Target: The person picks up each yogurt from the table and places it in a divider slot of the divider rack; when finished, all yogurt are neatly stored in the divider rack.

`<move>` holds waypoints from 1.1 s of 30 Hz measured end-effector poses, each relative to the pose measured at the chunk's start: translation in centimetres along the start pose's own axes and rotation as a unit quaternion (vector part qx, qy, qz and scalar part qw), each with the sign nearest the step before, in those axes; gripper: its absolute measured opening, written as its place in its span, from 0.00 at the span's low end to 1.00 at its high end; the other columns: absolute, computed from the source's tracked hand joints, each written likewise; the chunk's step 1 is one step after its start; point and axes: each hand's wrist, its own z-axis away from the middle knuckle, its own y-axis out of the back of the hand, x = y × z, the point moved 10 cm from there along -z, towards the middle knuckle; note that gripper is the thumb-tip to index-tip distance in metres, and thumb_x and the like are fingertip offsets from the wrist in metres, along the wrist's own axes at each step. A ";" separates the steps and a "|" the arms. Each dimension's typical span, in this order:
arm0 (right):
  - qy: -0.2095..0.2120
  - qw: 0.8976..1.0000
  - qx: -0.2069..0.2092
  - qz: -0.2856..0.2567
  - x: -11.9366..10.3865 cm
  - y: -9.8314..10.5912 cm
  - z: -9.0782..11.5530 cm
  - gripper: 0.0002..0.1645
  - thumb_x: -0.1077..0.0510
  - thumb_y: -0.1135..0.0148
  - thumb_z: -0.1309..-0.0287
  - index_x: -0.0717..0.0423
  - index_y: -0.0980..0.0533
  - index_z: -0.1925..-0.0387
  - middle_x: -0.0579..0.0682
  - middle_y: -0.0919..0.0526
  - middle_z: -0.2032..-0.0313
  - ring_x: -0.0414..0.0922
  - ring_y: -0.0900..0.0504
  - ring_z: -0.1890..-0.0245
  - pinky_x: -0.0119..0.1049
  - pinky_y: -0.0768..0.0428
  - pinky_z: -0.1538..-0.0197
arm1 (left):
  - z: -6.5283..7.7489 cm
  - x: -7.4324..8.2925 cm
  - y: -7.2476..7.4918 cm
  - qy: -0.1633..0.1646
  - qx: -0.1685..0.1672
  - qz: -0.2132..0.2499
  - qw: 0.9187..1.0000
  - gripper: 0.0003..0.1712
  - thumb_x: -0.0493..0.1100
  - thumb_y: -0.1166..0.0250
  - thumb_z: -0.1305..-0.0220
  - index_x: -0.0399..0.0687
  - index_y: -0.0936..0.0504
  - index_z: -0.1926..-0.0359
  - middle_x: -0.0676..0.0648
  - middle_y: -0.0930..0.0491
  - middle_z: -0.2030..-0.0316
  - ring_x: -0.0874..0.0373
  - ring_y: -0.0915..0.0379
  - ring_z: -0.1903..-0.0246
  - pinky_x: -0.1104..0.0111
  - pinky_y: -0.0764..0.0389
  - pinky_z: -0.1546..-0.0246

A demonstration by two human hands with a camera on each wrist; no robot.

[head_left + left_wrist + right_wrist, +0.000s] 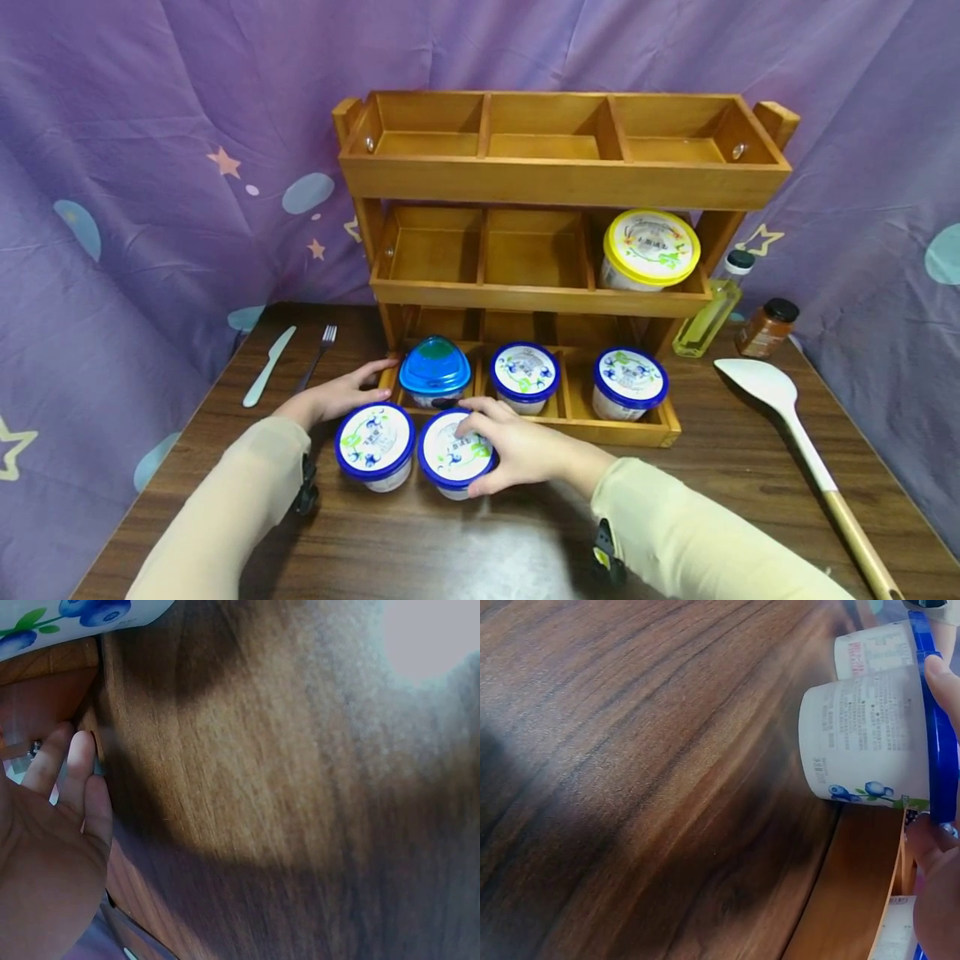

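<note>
it looks partway along: three round-lidded tubs sit in the wooden rack, two blue-lidded tubs are out front, the right hand pinching one, the left hand's grip loose, holding nothing.

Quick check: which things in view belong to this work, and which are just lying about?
Seemingly part of the job:
blue-lidded tub in the right hand
matching tub beside it
wooden rack, left hand at its left end
containers standing in the rack

Apparently just lying about:
knife
fork
bottle of yellow liquid
dark-capped jar
white spoon
</note>
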 end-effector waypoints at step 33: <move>-0.015 0.999 0.006 -0.044 0.4 1.1 1.3 0.54 0.37 0.26 0.64 0.47 0.38 0.34 0.49 0.40 0.35 0.49 0.35 0.39 0.46 0.31 0.42 | 0.3 0.3 -0.1 0.002 -0.005 0.000 1.000 0.41 0.65 0.48 0.36 0.61 0.53 0.27 0.31 0.49 0.32 0.33 0.55 0.34 0.37 0.52 0.40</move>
